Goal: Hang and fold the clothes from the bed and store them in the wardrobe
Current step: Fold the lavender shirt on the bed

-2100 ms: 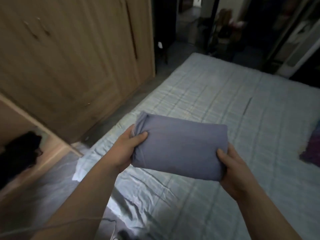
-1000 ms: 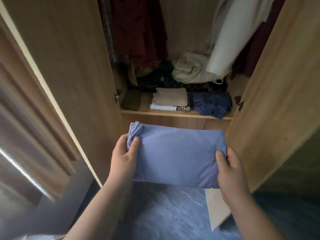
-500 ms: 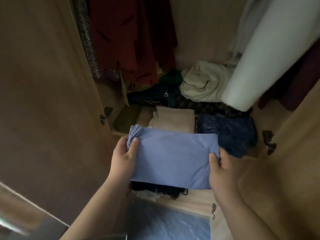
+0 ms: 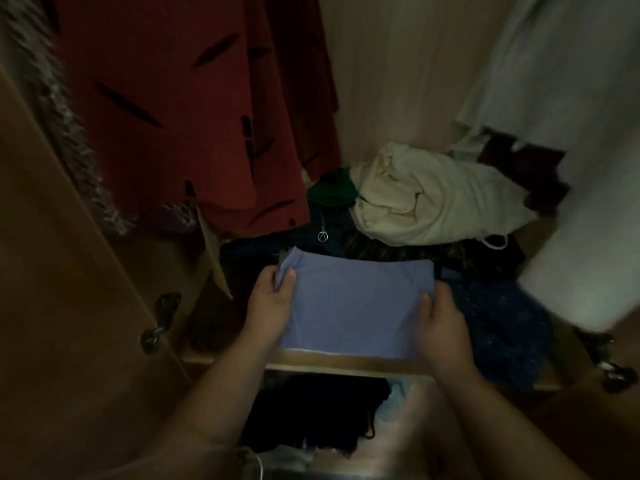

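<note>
Inside wardrobe shelf point(image 4: 346, 363), folded blue garment point(image 4: 356, 306), dark blue clothes point(image 4: 502, 327)

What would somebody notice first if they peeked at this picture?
Probably the folded blue cloth in the middle, gripped at its ends by the left hand and the right hand just over the front edge of the wooden shelf. After that, the big red garment hanging at the upper left and the crumpled cream bundle lying further back on the right.
</note>
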The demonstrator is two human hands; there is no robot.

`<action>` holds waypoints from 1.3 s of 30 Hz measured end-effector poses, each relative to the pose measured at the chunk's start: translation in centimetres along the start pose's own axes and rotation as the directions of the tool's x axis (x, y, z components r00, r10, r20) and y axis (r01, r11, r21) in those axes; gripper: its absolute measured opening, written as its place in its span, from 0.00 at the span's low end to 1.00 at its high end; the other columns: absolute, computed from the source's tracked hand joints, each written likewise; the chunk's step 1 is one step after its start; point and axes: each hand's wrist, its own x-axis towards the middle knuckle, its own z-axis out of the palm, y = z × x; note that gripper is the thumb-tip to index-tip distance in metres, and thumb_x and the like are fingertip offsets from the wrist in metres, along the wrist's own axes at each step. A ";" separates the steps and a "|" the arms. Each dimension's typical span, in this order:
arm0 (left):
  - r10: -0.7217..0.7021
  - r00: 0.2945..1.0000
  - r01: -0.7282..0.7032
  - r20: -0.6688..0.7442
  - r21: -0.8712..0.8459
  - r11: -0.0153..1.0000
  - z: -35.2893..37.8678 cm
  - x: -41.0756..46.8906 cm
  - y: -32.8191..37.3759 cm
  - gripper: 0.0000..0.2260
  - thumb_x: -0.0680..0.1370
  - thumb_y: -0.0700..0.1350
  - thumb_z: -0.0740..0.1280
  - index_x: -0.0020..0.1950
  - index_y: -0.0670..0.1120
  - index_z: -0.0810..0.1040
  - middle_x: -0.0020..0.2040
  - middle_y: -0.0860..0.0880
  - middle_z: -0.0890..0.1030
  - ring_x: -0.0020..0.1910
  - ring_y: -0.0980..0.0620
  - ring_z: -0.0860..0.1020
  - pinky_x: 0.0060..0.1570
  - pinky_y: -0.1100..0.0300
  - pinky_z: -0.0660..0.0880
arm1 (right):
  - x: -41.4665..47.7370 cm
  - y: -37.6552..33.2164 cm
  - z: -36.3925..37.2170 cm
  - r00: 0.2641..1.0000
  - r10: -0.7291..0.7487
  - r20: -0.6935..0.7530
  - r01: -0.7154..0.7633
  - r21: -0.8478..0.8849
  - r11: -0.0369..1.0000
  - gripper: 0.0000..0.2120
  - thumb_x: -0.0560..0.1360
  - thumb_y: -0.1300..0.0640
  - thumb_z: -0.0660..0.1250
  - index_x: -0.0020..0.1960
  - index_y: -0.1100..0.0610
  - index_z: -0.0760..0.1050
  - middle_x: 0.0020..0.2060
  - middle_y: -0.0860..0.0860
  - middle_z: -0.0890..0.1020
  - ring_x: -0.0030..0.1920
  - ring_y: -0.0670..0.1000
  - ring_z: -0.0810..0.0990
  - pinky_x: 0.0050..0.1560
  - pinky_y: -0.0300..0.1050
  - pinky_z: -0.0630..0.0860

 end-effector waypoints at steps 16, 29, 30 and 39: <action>0.128 0.992 -0.110 -0.006 0.473 0.874 2.2 7.7 -6.0 0.21 0.72 0.67 0.59 0.56 0.53 0.67 0.50 0.47 0.77 0.49 0.46 0.78 0.50 0.48 0.78 | 7.0 3.6 4.5 0.994 0.092 -0.051 -0.104 -0.358 0.928 0.19 0.80 0.43 0.57 0.59 0.57 0.69 0.48 0.58 0.78 0.46 0.61 0.78 0.45 0.54 0.76; 0.166 0.794 -0.604 0.585 0.728 0.325 8.2 6.6 -5.6 0.30 0.79 0.66 0.45 0.80 0.60 0.47 0.81 0.53 0.50 0.80 0.48 0.48 0.77 0.45 0.46 | 6.6 5.5 8.3 0.891 -0.317 0.324 0.450 -0.549 0.705 0.29 0.83 0.41 0.47 0.76 0.58 0.65 0.71 0.58 0.71 0.72 0.59 0.68 0.74 0.54 0.62; 0.166 0.793 -0.605 0.586 0.727 0.323 8.4 7.0 -5.6 0.30 0.79 0.66 0.46 0.80 0.60 0.48 0.81 0.53 0.51 0.80 0.48 0.49 0.77 0.45 0.47 | 6.7 5.1 8.2 0.892 -0.320 0.318 0.448 -0.547 0.707 0.29 0.83 0.41 0.48 0.75 0.59 0.66 0.70 0.58 0.72 0.71 0.59 0.69 0.74 0.53 0.62; 0.148 0.810 -0.581 0.567 0.745 0.327 7.8 5.5 -3.8 0.28 0.81 0.63 0.51 0.80 0.56 0.53 0.80 0.51 0.56 0.78 0.46 0.53 0.76 0.43 0.50 | 6.1 3.6 6.6 0.870 -0.345 0.353 0.486 -0.496 0.720 0.28 0.82 0.43 0.52 0.72 0.62 0.70 0.67 0.60 0.75 0.67 0.61 0.73 0.70 0.55 0.68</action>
